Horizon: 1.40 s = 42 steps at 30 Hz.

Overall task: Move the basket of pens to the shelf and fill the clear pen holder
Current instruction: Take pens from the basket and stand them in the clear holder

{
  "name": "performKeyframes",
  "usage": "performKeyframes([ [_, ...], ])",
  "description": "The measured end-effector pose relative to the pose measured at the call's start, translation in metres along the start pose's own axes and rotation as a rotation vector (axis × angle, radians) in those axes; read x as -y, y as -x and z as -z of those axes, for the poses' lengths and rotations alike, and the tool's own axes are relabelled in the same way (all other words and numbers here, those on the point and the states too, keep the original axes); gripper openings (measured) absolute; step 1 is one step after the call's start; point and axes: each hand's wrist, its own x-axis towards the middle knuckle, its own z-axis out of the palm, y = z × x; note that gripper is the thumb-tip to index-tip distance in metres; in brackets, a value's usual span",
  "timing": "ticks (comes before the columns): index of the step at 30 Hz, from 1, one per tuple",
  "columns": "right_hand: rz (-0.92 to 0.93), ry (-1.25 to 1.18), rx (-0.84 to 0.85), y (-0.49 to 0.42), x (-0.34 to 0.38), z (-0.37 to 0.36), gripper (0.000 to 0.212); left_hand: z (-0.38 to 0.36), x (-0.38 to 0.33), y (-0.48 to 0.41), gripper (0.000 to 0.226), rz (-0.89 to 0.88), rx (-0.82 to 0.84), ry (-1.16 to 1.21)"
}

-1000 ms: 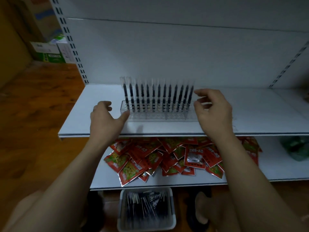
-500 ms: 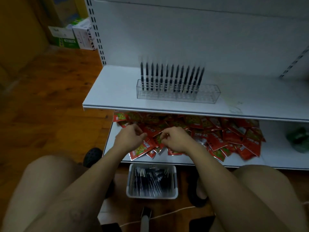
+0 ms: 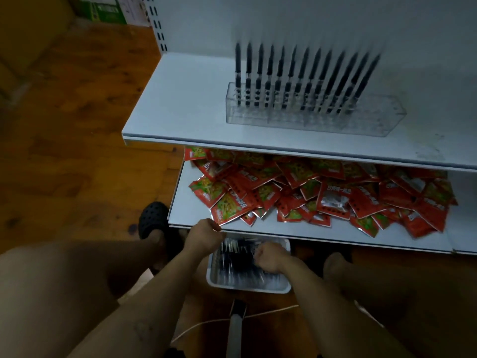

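Note:
The white basket (image 3: 247,287) of black pens (image 3: 237,266) stands on the floor below the lowest shelf, between my feet. My left hand (image 3: 205,237) is at the basket's far left corner with its fingers curled down over the rim. Curled the same way, my right hand (image 3: 271,257) is at the far right corner, above the pens. The fingertips of both hands are hidden. On the upper shelf (image 3: 180,104) stands the clear pen holder (image 3: 309,118). Its back row holds several black pens (image 3: 296,78); its front rows hold none.
Several red snack packets (image 3: 322,195) cover the lower shelf (image 3: 188,213) just above the basket. A black clog (image 3: 152,219) is on the wooden floor to the left. A thin white cord (image 3: 206,325) and a grey pole (image 3: 235,332) lie near me.
Both hands left the pen holder, dropped past the packet shelf and now sit at the basket's far corners. My view has tilted down and moved closer.

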Motion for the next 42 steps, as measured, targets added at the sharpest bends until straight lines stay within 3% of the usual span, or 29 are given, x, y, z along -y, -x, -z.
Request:
performKeyframes([
  [6,0.002,-0.123,0.130,-0.054,-0.013,-0.056,0.027,-0.048,0.038,-0.026,0.013,0.257,0.054,0.262],
  [11,0.038,-0.213,0.199,-0.088,-0.015,-0.079,0.038,-0.055,0.071,-0.042,0.008,0.406,-0.012,0.374],
  [15,0.061,-0.180,0.300,-0.104,-0.006,-0.094,0.026,-0.054,0.084,-0.054,0.013,0.429,-0.034,0.401],
  [19,0.049,-0.066,0.356,-0.109,0.000,-0.103,0.029,-0.059,0.082,-0.064,0.019,0.397,-0.029,0.432],
  [26,-0.028,0.014,0.249,-0.106,0.000,-0.109,0.015,-0.065,0.091,-0.057,0.012,0.389,-0.034,0.490],
  [36,-0.033,-0.089,0.162,-0.110,0.004,-0.114,0.009,-0.069,0.098,-0.061,0.011,0.410,-0.030,0.552],
  [42,-0.097,-0.124,0.117,-0.126,0.006,-0.111,0.033,-0.068,0.103,-0.066,0.028,0.446,-0.035,0.558],
])
